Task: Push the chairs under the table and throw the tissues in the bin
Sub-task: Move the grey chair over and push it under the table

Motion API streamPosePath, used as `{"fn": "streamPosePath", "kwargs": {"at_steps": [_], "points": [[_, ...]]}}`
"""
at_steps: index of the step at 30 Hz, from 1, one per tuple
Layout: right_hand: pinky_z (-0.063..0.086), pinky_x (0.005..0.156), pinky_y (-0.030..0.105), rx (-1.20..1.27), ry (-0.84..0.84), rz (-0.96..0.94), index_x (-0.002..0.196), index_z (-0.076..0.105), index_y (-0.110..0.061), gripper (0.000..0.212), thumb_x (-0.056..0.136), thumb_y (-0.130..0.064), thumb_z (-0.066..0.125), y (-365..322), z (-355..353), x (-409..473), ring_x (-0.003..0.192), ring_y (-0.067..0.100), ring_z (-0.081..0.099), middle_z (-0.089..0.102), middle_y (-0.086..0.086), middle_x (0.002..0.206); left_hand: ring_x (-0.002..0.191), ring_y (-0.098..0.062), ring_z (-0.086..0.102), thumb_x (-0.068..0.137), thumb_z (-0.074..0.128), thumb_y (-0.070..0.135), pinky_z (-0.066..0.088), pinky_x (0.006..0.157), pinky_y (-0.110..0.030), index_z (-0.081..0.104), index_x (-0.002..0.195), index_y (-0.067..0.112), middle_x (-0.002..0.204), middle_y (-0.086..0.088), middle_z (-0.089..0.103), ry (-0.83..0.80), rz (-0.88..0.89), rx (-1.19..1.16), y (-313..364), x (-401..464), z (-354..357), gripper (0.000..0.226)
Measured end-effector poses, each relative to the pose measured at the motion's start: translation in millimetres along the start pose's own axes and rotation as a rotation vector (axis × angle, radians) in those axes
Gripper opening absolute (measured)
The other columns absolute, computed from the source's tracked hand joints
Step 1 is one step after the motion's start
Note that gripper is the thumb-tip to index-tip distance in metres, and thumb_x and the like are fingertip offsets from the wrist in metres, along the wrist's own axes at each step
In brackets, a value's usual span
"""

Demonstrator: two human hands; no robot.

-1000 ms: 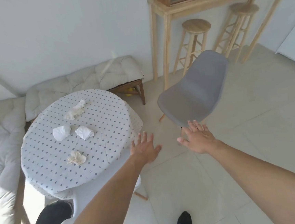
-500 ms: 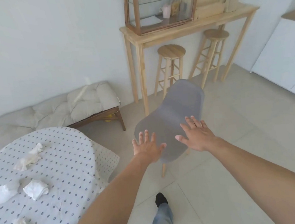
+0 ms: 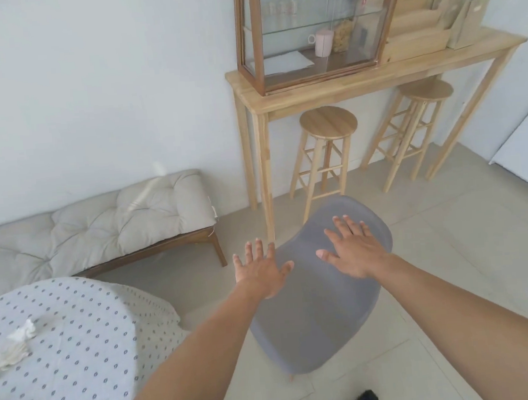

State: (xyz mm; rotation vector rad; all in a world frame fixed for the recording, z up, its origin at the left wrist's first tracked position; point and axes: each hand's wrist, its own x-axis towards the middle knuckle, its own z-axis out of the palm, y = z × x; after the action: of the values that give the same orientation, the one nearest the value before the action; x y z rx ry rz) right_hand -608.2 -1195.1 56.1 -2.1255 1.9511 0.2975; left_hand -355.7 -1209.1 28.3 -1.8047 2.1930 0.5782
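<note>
Grey plastic forms the shell of the chair (image 3: 323, 306), which stands on the tiled floor (image 3: 454, 279) just beside the round table (image 3: 78, 359) but not under it. Both hands reach toward it: the left hand (image 3: 261, 272) hangs over the near left edge of the shell, the right hand (image 3: 353, 252) over the backrest. Fingers of both are spread apart and hold nothing; contact with the shell cannot be confirmed.

Step in hand, as judged: taking hold of the chair, first part of the task. The next move calls for closing both hands on the backrest rim, then turning and sliding the chair leftward until the seat passes beneath the hanging tablecloth (image 3: 145, 318).

Crumpled tissues (image 3: 11, 349) lie on the table top, not yet collected. No bin is in view.

Containers: the glass cabinet (image 3: 315, 29) on the wooden console (image 3: 373, 75) holds a pink mug (image 3: 322, 43), a jar and a sheet of paper. Paper bags (image 3: 464, 19) stand beside it; their contents are not visible.
</note>
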Motion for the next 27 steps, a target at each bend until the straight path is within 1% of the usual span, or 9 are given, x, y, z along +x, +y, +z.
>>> {"fn": "streamPosePath", "kwargs": {"at_steps": [4, 7, 13, 16, 20, 24, 27], "points": [[-0.004, 0.125, 0.057, -0.043, -0.034, -0.151, 0.161, 0.015, -0.022, 0.084, 0.096, -0.075, 0.015, 10, -7, 69, 0.156, 0.029, -0.017, -0.008, 0.010, 0.171, 0.160, -0.033, -0.015, 0.101, 0.017, 0.074, 0.000, 0.126, -0.066, -0.002, 0.166, 0.025, 0.175, -0.009, -0.012, -0.009, -0.121, -0.035, -5, 37, -4, 0.084], [-0.003, 0.125, 0.057, -0.084, -0.066, -0.282, 0.161, 0.017, -0.019, 0.083, 0.098, -0.073, 0.018, 12, -13, 117, 0.156, 0.029, -0.015, -0.007, 0.011, 0.171, 0.160, -0.033, -0.015, 0.103, 0.017, 0.072, 0.000, 0.126, -0.065, -0.004, 0.166, 0.025, 0.175, -0.009, -0.013, -0.024, -0.245, -0.080, 1, 56, -2, 0.082], [-0.001, 0.125, 0.057, -0.201, -0.154, -0.560, 0.161, 0.019, -0.021, 0.078, 0.100, -0.070, 0.021, 30, -24, 181, 0.157, 0.029, -0.011, -0.004, 0.012, 0.172, 0.160, -0.033, -0.015, 0.103, 0.019, 0.071, -0.002, 0.126, -0.065, -0.003, 0.166, 0.024, 0.175, -0.008, -0.014, -0.052, -0.536, -0.262, 49, 63, 5, 0.082], [0.000, 0.125, 0.056, -0.268, -0.179, -0.680, 0.161, 0.019, -0.020, 0.078, 0.100, -0.070, 0.021, 45, -29, 197, 0.157, 0.028, -0.010, -0.005, 0.011, 0.172, 0.160, -0.033, -0.015, 0.103, 0.020, 0.072, -0.002, 0.126, -0.066, -0.003, 0.166, 0.024, 0.175, -0.008, -0.013, -0.026, -0.660, -0.342, 81, 61, 8, 0.082], [0.001, 0.125, 0.056, -0.315, -0.185, -0.782, 0.160, 0.020, -0.021, 0.078, 0.100, -0.070, 0.021, 65, -32, 205, 0.157, 0.029, -0.010, -0.004, 0.011, 0.172, 0.159, -0.033, -0.016, 0.102, 0.019, 0.073, -0.003, 0.126, -0.066, -0.003, 0.166, 0.025, 0.175, -0.009, -0.014, 0.003, -0.774, -0.420, 123, 53, 17, 0.083], [0.000, 0.125, 0.056, -0.326, -0.153, -0.867, 0.160, 0.021, -0.023, 0.078, 0.099, -0.071, 0.019, 84, -32, 196, 0.157, 0.029, -0.009, -0.003, 0.009, 0.172, 0.160, -0.033, -0.015, 0.102, 0.018, 0.073, -0.002, 0.126, -0.065, -0.002, 0.166, 0.025, 0.175, -0.009, -0.012, 0.048, -0.843, -0.458, 157, 42, 24, 0.082], [0.001, 0.125, 0.056, -0.335, -0.142, -0.902, 0.160, 0.023, -0.022, 0.079, 0.098, -0.072, 0.018, 103, -33, 186, 0.157, 0.028, -0.009, -0.001, 0.010, 0.172, 0.159, -0.033, -0.015, 0.103, 0.017, 0.071, -0.003, 0.126, -0.064, -0.003, 0.166, 0.024, 0.175, -0.009, -0.013, 0.031, -0.870, -0.476, 185, 35, 31, 0.082]]}}
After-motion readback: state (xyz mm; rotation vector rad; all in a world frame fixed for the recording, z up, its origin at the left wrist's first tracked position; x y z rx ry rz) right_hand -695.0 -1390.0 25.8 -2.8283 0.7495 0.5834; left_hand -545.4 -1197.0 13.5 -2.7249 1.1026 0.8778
